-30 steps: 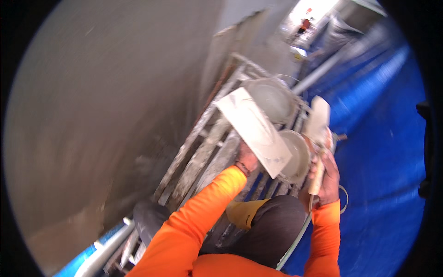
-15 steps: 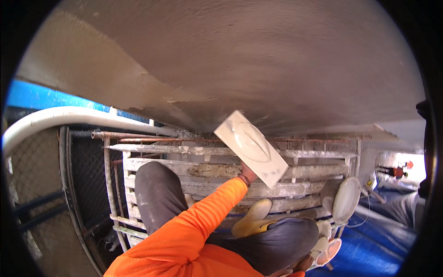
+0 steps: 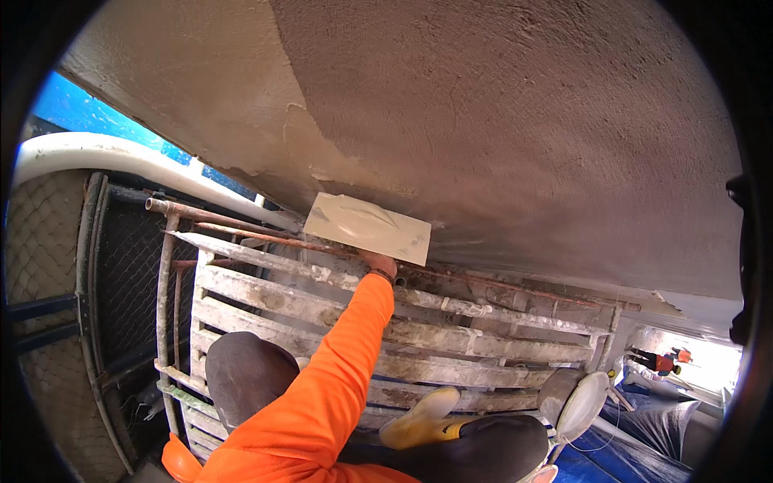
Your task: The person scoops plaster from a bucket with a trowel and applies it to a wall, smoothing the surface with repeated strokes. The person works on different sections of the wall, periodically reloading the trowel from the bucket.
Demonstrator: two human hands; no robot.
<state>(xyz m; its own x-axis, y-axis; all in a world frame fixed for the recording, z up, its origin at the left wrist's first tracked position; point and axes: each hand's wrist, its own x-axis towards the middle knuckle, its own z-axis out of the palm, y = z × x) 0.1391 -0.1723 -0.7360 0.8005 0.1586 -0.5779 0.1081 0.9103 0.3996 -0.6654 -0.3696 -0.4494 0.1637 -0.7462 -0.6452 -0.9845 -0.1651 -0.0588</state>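
Note:
My left hand (image 3: 378, 266) holds a cream rectangular float (image 3: 366, 225) with a moulded handle shape facing up; my fingers are hidden behind it. The float lies close to the grey plastered wall (image 3: 515, 121), near its lower edge; whether they touch I cannot tell. My right hand is not in view. Below me is a weathered slatted platform (image 3: 451, 341) with rusty rails, on which my knees and a yellow boot (image 3: 415, 419) show.
A white curved pipe (image 3: 97, 145) and a mesh panel (image 3: 137, 282) stand at the left. Pale buckets (image 3: 584, 406) sit at the platform's right end, by blue tarpaulin (image 3: 596, 459). A distant person (image 3: 665, 364) is at the right. An orange object (image 3: 181, 459) is at lower left.
My view has swung round to face the wall. The float has tilted nearer to level and lies further left. My right hand, earlier holding a trowel, has left the picture.

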